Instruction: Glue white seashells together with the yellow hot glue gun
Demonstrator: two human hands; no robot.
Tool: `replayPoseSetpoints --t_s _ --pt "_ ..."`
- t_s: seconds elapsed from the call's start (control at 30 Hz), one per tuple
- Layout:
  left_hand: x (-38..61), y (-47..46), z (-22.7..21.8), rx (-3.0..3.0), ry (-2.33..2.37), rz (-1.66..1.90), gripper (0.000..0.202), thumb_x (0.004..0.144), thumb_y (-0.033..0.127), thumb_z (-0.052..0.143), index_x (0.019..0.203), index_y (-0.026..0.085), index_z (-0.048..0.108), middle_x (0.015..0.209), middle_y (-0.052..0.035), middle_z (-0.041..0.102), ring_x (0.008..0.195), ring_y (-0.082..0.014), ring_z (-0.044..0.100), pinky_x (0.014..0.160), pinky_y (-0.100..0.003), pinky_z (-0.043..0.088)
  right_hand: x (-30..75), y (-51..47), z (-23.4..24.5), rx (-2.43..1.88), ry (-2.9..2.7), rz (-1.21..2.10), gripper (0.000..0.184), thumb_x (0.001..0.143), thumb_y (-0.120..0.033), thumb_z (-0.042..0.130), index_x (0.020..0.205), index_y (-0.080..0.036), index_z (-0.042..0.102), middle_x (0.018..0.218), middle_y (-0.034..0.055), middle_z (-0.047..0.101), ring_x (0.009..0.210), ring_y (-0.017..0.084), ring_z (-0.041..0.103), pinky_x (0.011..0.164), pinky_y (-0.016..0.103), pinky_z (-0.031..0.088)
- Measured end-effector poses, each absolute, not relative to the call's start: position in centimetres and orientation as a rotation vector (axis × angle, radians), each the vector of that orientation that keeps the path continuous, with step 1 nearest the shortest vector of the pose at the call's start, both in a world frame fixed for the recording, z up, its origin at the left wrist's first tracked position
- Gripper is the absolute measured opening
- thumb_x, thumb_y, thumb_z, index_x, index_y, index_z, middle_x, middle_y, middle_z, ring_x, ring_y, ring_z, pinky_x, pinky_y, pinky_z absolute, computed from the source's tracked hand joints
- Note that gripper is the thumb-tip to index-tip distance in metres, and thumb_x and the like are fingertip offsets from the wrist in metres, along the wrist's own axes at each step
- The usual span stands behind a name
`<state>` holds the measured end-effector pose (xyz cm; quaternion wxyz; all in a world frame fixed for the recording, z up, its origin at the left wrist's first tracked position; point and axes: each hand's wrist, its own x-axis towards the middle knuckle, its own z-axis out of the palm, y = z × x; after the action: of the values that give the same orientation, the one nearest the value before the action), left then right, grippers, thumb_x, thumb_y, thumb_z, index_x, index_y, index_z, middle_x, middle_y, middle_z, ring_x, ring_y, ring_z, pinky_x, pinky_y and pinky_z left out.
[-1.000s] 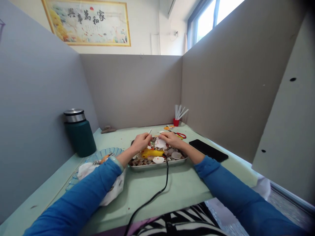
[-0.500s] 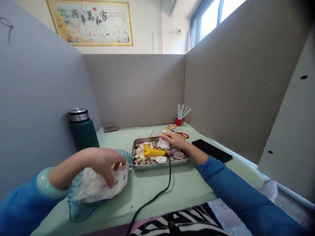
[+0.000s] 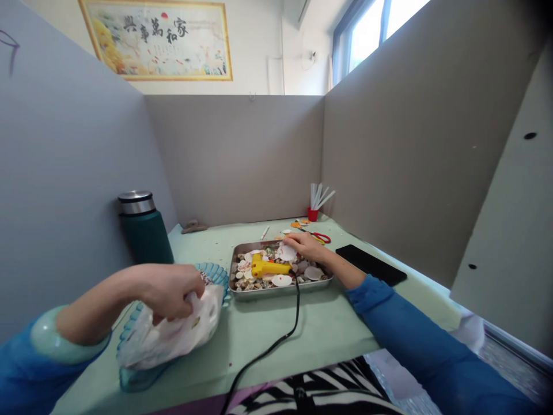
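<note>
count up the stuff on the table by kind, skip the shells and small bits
tools: 2 (glue gun, scissors)
dishes: 2 (metal tray, blue plate)
flask: 1
phone: 1
red cup: 1
white bag: 1, gripped by left hand
total: 8

A single camera rides on the person's head, facing forward and tipped down across the green table (image 3: 328,328) toward the back partition (image 3: 235,155). It sits close to the work. The left hand (image 3: 168,291) and the white bag (image 3: 173,340) it grips loom large at lower left, while the right hand (image 3: 305,245) lies farther out at the metal tray (image 3: 280,286). The wide lens also takes in both side partitions, with the framed picture (image 3: 155,39) and the window (image 3: 371,29) above them.
</note>
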<state>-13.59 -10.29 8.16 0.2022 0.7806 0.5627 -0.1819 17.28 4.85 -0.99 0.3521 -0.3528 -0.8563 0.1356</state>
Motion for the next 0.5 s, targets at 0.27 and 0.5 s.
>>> replayPoseSetpoints --t_s 0.27,0.5 --pt "-13.0 -9.9 11.3 2.121 1.479 -0.457 0.038 0.074 0.031 0.053 0.11 0.02 0.059 0.074 -0.0044 0.071 0.054 -0.0166 0.063 0.052 -0.023 0.045 17.2 5.1 -1.1 -0.885 -2.213 0.335 0.039 0.091 -0.042 0.041 0.064 -0.016 0.051 0.06 -0.001 0.047 0.059 0.012 0.041 0.056 0.024 0.029" --pt "-2.9 -1.9 12.0 2.465 1.614 0.33 0.029 0.081 0.039 0.052 0.094 0.016 0.065 0.074 -0.0039 0.07 0.055 -0.0115 0.06 0.059 -0.021 0.043 17.2 4.6 -0.8 -0.926 -2.148 0.331 0.037 0.091 -0.04 0.042 0.063 -0.017 0.049 0.055 -0.002 0.046 0.058 0.012 0.042 0.056 0.024 0.029"
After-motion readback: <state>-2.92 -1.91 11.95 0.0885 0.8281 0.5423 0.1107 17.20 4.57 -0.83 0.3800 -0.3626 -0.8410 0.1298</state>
